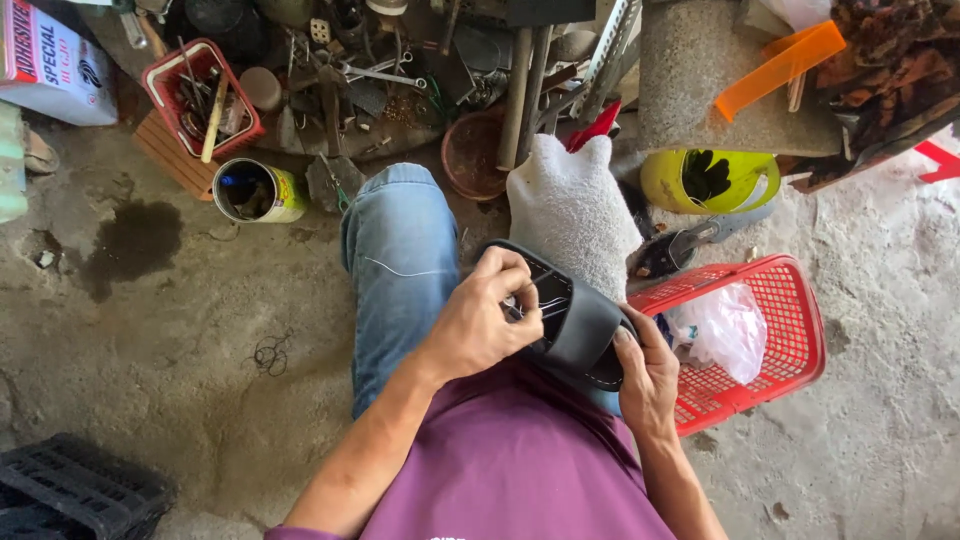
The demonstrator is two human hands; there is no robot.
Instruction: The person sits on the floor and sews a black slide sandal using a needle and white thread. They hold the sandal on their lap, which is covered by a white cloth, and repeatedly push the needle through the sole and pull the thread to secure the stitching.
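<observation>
Sandal-wise, my right hand [648,375] grips the black rubber slide sandal [575,318] from below while my left hand [485,320] pinches thin thread over its strap.

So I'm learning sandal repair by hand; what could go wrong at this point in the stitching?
The left hand pinches something thin at the black sandal, with fingertips close to the stitch point, so a slip might prick them. The right hand steadies only the sandal's edge on the knee, so it could twist. The loose thread trailing over the jeans could snag.
</observation>
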